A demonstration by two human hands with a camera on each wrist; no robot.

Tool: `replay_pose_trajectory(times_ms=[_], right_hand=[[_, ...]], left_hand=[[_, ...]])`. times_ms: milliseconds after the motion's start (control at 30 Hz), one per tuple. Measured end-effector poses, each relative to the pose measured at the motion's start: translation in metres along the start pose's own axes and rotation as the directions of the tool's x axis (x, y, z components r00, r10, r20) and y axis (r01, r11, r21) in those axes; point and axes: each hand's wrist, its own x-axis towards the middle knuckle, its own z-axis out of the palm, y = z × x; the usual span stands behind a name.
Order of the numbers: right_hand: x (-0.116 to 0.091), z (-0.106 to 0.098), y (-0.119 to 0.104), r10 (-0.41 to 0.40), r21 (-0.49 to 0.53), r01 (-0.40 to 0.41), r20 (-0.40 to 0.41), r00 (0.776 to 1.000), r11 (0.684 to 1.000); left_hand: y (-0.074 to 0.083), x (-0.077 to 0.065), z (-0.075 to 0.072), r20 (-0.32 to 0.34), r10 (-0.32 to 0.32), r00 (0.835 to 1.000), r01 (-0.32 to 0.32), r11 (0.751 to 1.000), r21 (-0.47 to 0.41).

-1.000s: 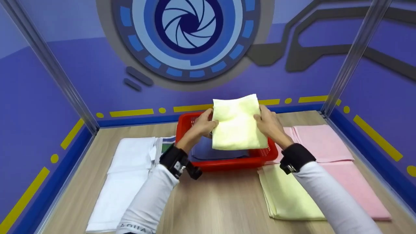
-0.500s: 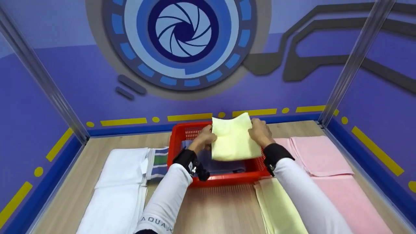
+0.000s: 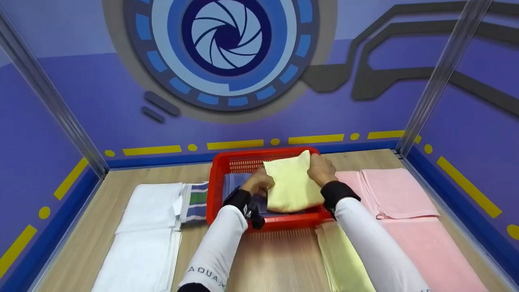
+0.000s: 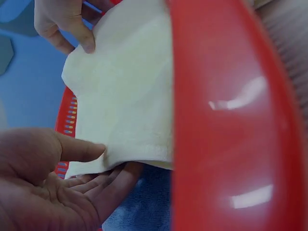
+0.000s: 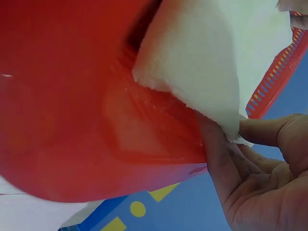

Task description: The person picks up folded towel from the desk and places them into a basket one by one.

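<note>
A folded pale yellow towel (image 3: 291,184) is held by both hands inside the right part of a red plastic basket (image 3: 279,222). My left hand (image 3: 259,181) pinches its left edge, thumb on top and fingers beneath, as the left wrist view shows at the hand (image 4: 62,178). The right hand (image 3: 322,168) grips the opposite edge near the basket's right wall, and in the right wrist view this hand (image 5: 269,168) has the towel's edge between thumb and fingers. Under and left of the towel lies a folded blue towel (image 3: 235,181), partly hidden.
White folded towels (image 3: 142,239) lie at the left, beside a striped cloth (image 3: 198,202) touching the basket. To the right are pink folded towels (image 3: 399,192) and another yellow towel (image 3: 338,253), partly under the right forearm. A blue printed wall (image 3: 243,134) stands close behind the basket.
Both hands have lowered the yellow towel from above the basket down into its right part, over the blue towel. The head view has shifted slightly.
</note>
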Motion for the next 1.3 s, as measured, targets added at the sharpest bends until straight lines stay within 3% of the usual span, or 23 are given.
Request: replay_pose_trajectory(times_ms=[200,267,300,400,500,533,600,767,867,933,967,1033,1100,1133,1167,1200,1233,1300], right_hand=[[-0.004,-0.007,0.0,-0.01,0.032,0.009,0.019,1.0,0.999],[-0.006,-0.011,0.001,-0.037,0.052,0.036,0.024,0.999,0.998],[-0.006,-0.014,0.002,-0.052,0.06,0.05,0.026,0.998,0.997],[-0.013,-0.024,0.005,-0.07,0.07,0.067,0.039,0.997,0.995],[-0.019,-0.038,0.008,-0.028,0.053,0.024,0.068,0.997,0.998],[-0.022,-0.044,0.01,-0.013,0.046,0.009,0.085,0.996,0.999],[-0.028,-0.055,0.014,0.015,0.04,-0.02,0.118,0.993,0.999],[-0.046,-0.077,0.041,0.027,0.083,-0.048,0.229,0.973,0.995],[-0.055,-0.084,0.063,0.049,0.092,-0.082,0.313,0.948,0.992],[-0.064,-0.084,0.079,0.063,0.058,-0.091,0.367,0.928,0.994],[-0.07,-0.084,0.086,0.079,0.028,-0.099,0.395,0.915,0.995],[-0.083,-0.079,0.098,0.115,-0.027,-0.115,0.453,0.884,0.993],[-0.098,-0.069,0.108,0.149,-0.059,-0.138,0.506,0.85,0.989],[-0.105,-0.063,0.112,0.162,-0.059,-0.155,0.533,0.83,0.986],[-0.111,-0.057,0.116,0.169,-0.058,-0.165,0.552,0.817,0.985],[-0.116,-0.05,0.12,0.175,-0.04,-0.185,0.565,0.806,0.982],[-0.121,-0.043,0.123,0.171,-0.023,-0.194,0.573,0.802,0.981],[-0.129,-0.03,0.128,0.156,0.021,-0.206,0.582,0.798,0.978]], left_hand=[[0.005,-0.009,-0.004,0.149,-0.079,0.986,0.077,0.997,0.021],[0.007,-0.009,-0.004,0.164,-0.093,0.982,0.088,0.995,0.039],[0.003,0.001,-0.007,0.18,-0.083,0.98,0.076,0.996,0.048],[0.007,-0.007,-0.011,0.162,-0.097,0.982,0.077,0.989,0.124],[0.013,-0.023,-0.025,0.162,-0.063,0.985,0.024,0.973,0.231],[0.021,-0.04,-0.029,0.143,-0.061,0.988,0.021,0.963,0.269],[0.022,-0.054,-0.041,0.15,-0.022,0.988,-0.028,0.946,0.324],[0.015,-0.087,-0.062,0.174,0.047,0.984,-0.108,0.926,0.362],[0.01,-0.104,-0.067,0.259,0.01,0.966,-0.113,0.915,0.387],[0.009,-0.113,-0.069,0.347,-0.053,0.936,-0.103,0.903,0.417],[0.009,-0.117,-0.069,0.397,-0.099,0.913,-0.1,0.887,0.451],[0.007,-0.127,-0.065,0.474,-0.24,0.847,-0.077,0.827,0.556],[0.0,-0.134,-0.057,0.51,-0.376,0.774,-0.071,0.748,0.66],[-0.007,-0.137,-0.052,0.512,-0.426,0.746,-0.078,0.707,0.703],[-0.016,-0.14,-0.046,0.503,-0.466,0.728,-0.089,0.664,0.743],[-0.027,-0.143,-0.04,0.481,-0.491,0.726,-0.091,0.625,0.775],[-0.038,-0.144,-0.034,0.45,-0.491,0.746,-0.084,0.601,0.795],[-0.064,-0.146,-0.024,0.377,-0.436,0.817,-0.073,0.571,0.818]])
